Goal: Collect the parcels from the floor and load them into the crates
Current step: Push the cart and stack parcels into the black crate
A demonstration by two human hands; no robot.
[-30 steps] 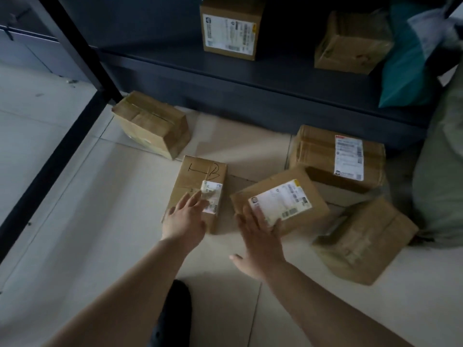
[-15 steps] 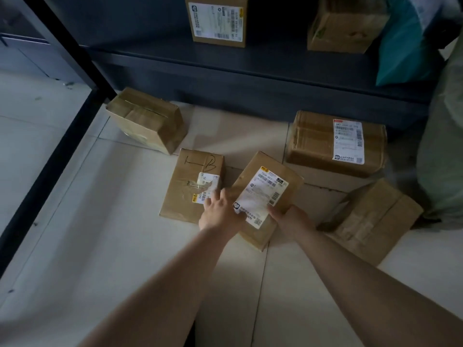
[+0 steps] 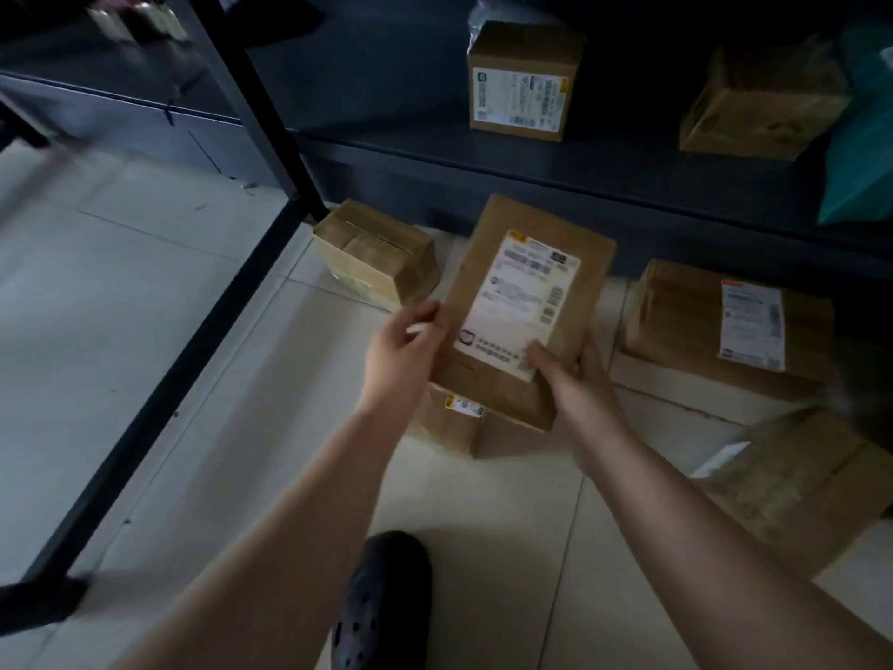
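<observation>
Flat brown cardboard parcel (image 3: 524,307) with a white label is now up off the pale tiled floor (image 3: 145,331). Left hand (image 3: 403,350) and right hand (image 3: 575,379) both grip its sides. Next it needs a crate, but none shows.

Floor parcel (image 3: 452,420) mostly hidden under the held parcel (image 3: 524,302), label text blurred, unreadable

A parcel storeroom: dark metal shelving (image 3: 555,171) at twelve o'clock holds labelled cardboard boxes (image 3: 524,82), with more parcels (image 3: 725,326) scattered on the pale tiled floor (image 3: 121,307).
</observation>
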